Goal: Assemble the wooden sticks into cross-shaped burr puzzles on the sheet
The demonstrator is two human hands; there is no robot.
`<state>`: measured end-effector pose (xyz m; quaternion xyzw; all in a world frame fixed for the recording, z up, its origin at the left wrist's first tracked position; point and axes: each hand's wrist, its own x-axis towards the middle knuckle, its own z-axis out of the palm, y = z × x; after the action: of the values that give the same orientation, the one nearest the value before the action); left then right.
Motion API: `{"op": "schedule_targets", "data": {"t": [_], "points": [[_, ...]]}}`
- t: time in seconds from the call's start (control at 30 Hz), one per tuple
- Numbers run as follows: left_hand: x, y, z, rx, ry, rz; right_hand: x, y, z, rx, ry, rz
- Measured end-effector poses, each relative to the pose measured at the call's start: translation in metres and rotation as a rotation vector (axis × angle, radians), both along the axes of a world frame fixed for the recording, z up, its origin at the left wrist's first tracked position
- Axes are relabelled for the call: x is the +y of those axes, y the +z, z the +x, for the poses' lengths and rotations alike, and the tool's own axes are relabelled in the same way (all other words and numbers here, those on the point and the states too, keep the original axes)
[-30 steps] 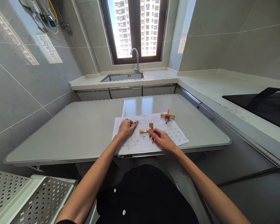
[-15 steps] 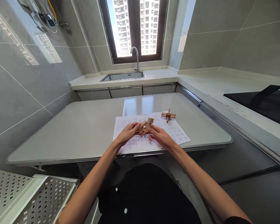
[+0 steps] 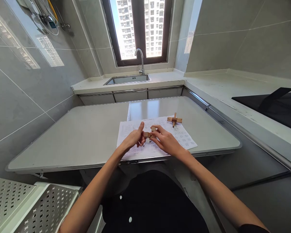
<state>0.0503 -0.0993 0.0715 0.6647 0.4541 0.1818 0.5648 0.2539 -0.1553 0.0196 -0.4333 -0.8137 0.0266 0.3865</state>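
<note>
While both hands pinched the small wooden puzzle pieces (image 3: 148,133) just above the paper sheet (image 3: 181,137) on the table (image 3: 87,136), left hand (image 3: 134,139) and right hand (image 3: 166,141) clenched each end; light, rigid, smooth wood, probably best held by its ends.

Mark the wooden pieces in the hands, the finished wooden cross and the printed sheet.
wooden pieces (image 3: 148,133), head view, on the bit showing between both hands.
wooden cross (image 3: 174,120), head view, where its bars meet.
printed sheet (image 3: 184,139), head view, bare right part.
</note>
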Motion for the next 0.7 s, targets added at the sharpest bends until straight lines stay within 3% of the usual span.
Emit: {"op": "schedule_targets", "data": {"t": [0.13,0.3,0.4,0.53,0.63,0.7], "points": [[-0.006,0.005,-0.004,0.001,-0.116,-0.096,0.001,0.005,0.002,-0.116,-0.003,0.07],[-0.012,-0.006,-0.009,-0.321,-0.093,-0.336,0.0,0.009,0.011,0.054,-0.052,0.068],[-0.015,-0.014,-0.011,-0.519,-0.119,-0.509,0.001,0.009,0.015,0.189,-0.029,0.004],[-0.019,-0.021,-0.014,-0.691,-0.148,-0.677,0.005,0.011,0.015,0.327,0.146,-0.169],[-0.023,-0.022,-0.015,-0.706,-0.161,-0.705,0.007,0.014,0.012,0.386,0.225,-0.245],[-0.025,-0.02,-0.016,-0.651,-0.168,-0.619,0.008,0.016,0.012,0.389,0.234,-0.258]]}}
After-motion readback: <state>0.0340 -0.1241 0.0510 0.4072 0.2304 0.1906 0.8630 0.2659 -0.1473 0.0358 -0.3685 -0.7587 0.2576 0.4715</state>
